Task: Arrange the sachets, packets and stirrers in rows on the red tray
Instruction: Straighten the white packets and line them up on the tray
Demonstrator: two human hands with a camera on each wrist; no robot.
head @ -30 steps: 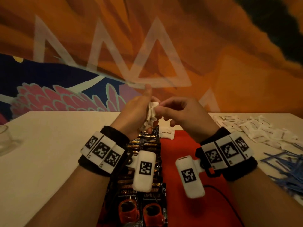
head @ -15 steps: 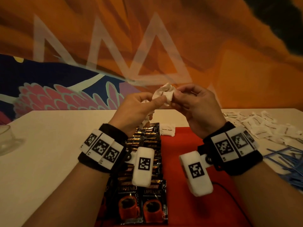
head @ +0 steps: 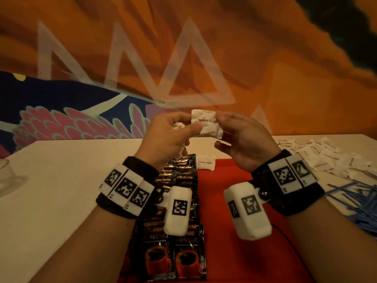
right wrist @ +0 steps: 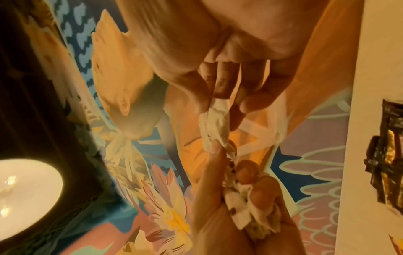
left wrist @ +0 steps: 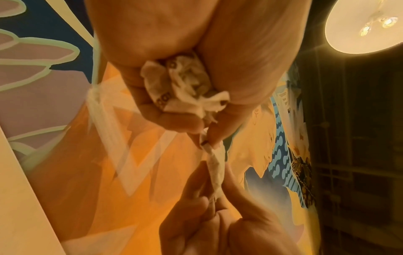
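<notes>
**Ana:** While both hands are up over the far end of the flat red plastic tray [head: 234, 201], what worries you?

**Ben:** The white paper sachet printed "brown sugar" [head: 206, 124] is stretched between them. The left hand [head: 169, 137] pinches its edge with thumb and forefinger, and the right hand [head: 244, 139] pinches the opposite edge. If they pull apart, I judge the thin paper could tear and spill sugar on the tray.

**Ana:** Anything else in the left hand?

**Ben:** Yes, the wrist view shows its other fingers curled round a crumpled wad of white sachets [left wrist: 185, 86]. Easing that hold to release the top one could drop several together.

**Ana:** Where would they land?

**Ben:** Probably on the columns of black coffee packets [head: 175, 201] lying along the tray's 9 o'clock side, knocking them crooked. One white sachet already on the tray [head: 205, 163] sits at its 12 o'clock edge, just beside them.

**Ana:** And the rest?

**Ben:** The loose white sachets [head: 326, 158] and thin blue plastic stirrers [head: 359, 199] lie on the pale bench [head: 61, 190] at 3 o'clock, not yet arranged.
</notes>
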